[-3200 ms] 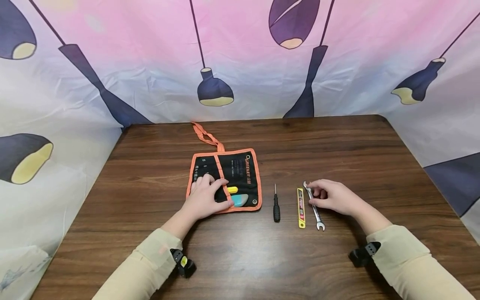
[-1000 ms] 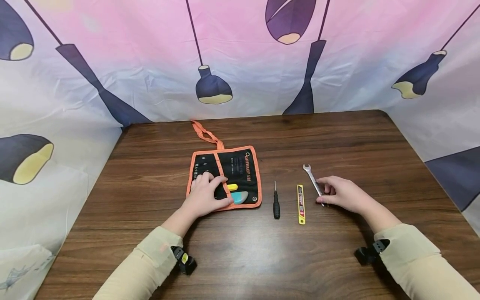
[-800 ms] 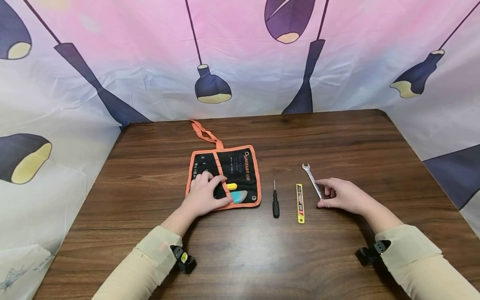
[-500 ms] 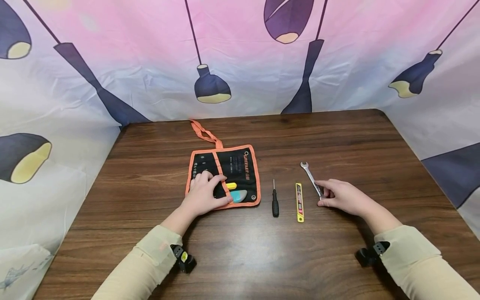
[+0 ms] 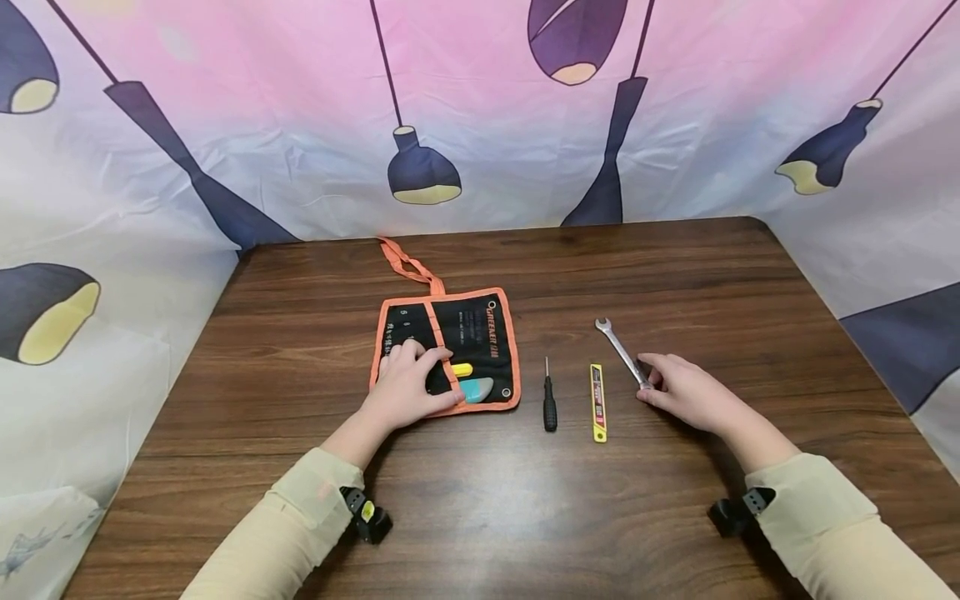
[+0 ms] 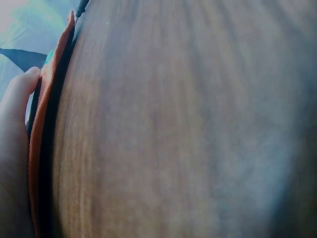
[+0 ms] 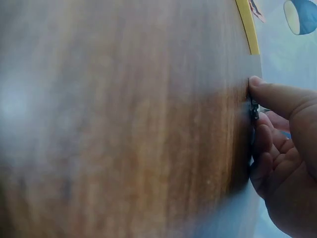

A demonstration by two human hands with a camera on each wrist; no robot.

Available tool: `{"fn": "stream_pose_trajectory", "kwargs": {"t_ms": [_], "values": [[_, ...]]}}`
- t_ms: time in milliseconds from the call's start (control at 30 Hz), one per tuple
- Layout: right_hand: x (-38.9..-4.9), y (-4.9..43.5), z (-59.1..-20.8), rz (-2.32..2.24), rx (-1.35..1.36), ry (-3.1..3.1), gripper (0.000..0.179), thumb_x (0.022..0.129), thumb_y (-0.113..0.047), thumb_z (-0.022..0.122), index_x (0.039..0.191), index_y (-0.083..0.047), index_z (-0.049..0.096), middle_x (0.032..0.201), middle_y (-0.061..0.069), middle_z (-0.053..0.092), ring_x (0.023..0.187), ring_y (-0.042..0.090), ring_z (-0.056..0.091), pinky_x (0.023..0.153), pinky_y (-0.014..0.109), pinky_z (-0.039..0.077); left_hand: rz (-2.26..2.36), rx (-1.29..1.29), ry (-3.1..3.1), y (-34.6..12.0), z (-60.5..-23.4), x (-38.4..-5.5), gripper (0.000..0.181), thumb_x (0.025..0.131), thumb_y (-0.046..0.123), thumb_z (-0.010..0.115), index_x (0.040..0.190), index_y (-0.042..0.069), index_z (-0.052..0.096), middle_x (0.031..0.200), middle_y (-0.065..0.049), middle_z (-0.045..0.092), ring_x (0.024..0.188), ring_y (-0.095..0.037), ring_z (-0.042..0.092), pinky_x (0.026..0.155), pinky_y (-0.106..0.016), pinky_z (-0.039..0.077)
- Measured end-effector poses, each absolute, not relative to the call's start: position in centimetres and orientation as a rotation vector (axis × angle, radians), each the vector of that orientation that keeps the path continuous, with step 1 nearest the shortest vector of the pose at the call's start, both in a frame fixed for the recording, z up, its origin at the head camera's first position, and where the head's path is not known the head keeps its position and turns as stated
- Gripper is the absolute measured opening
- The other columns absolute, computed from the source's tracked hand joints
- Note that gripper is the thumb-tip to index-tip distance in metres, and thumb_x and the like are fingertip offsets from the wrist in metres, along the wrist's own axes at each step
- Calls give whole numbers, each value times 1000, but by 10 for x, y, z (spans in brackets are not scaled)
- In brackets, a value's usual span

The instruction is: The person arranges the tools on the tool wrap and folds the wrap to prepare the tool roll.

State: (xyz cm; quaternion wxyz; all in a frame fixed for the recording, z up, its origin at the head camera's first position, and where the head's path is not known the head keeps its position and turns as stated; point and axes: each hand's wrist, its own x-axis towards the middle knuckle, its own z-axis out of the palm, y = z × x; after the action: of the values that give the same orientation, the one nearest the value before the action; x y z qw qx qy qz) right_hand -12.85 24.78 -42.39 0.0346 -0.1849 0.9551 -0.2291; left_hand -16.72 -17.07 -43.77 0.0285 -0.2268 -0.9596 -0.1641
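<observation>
In the head view my left hand (image 5: 403,387) rests on a black tool pouch (image 5: 470,329) with orange edging. Its thumb and index finger touch the orange pocket band; the palm hides the pouch's lower left part. A yellow handle (image 5: 462,369) and a teal-and-grey piece (image 5: 476,390) show above the band. My right hand (image 5: 678,390) pinches the near end of a silver wrench (image 5: 619,346), thumb on one side and fingers on the other. The wrench slants, its open jaw pointing away to the left. In the right wrist view most of it is hidden by the fingers.
Between the hands lie a small black screwdriver (image 5: 551,404) and a slim yellow packet (image 5: 597,404), side by side. The pouch's orange strap (image 5: 412,268) stretches to the back edge of the wooden table (image 5: 495,517). A printed cloth (image 5: 315,125) hangs behind.
The wrench has shifted away from me and tilted further left. My right hand has gone from its far end to its near end. The left hand stays on the pouch.
</observation>
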Motion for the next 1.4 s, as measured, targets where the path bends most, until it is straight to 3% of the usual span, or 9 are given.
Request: {"fn": "stream_pose_trajectory", "kwargs": {"t_ms": [500,767,1200,1400], "values": [[-126,245,-426,-713,-543,2957,41,84,-15,69,119,3,58,83,1,55,77,16,51,67,35,42,-524,-703,-2961,-172,-437,-168,69,73,64,65,127,21,58,94,-3,40,83,-23,34,72,-40,27],[-124,239,-425,-737,-560,3031,34,81,-8,68,113,-2,62,85,3,49,74,15,47,65,35,41,-506,-696,-2971,-172,-437,-168,68,74,64,64,127,22,57,96,-4,40,85,-23,34,73,-41,28],[-129,240,-426,-853,-545,2975,42,78,-5,66,119,0,59,87,3,59,75,15,53,67,36,43,-495,-701,-2971,-170,-438,-169,68,74,62,65,128,21,57,95,-4,40,85,-24,34,73,-41,28],[-132,240,-424,-882,-484,2947,40,83,-11,67,120,0,58,92,7,60,79,19,54,69,39,43,-497,-697,-2979,-171,-437,-169,68,74,61,66,128,21,56,95,-4,40,85,-24,34,73,-41,28]]}}
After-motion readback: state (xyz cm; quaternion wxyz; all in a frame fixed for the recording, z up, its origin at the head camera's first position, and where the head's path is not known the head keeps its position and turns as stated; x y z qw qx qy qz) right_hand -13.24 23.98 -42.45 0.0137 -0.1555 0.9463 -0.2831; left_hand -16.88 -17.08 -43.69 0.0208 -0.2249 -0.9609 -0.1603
